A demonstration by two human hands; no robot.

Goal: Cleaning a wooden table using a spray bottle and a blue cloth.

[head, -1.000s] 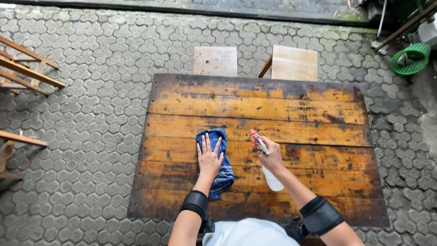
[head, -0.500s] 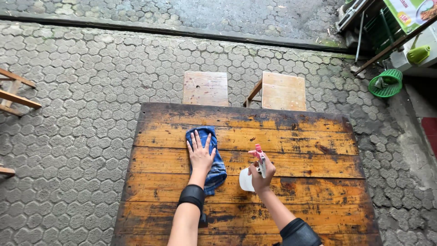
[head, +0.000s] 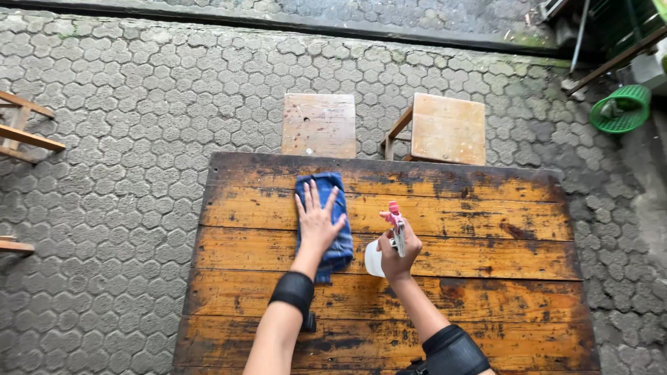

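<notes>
My left hand (head: 317, 221) lies flat with spread fingers on a blue cloth (head: 321, 187) that rests on the worn wooden table (head: 486, 292). The cloth reaches toward the table's far edge. Just to the right, my right hand (head: 399, 251) grips a white spray bottle (head: 376, 258) with a pink nozzle, held above the table's middle planks. Both forearms wear black bands.
Two square wooden stools (head: 319, 125) (head: 448, 129) stand on the paving just beyond the table's far edge. A green basket (head: 620, 110) sits at the upper right. Parts of wooden furniture (head: 24, 130) show at the left edge. Hexagonal paving surrounds the table.
My left hand has pushed the blue cloth farther toward the table's far edge. My right hand with the spray bottle has moved forward, and the view has tilted.
</notes>
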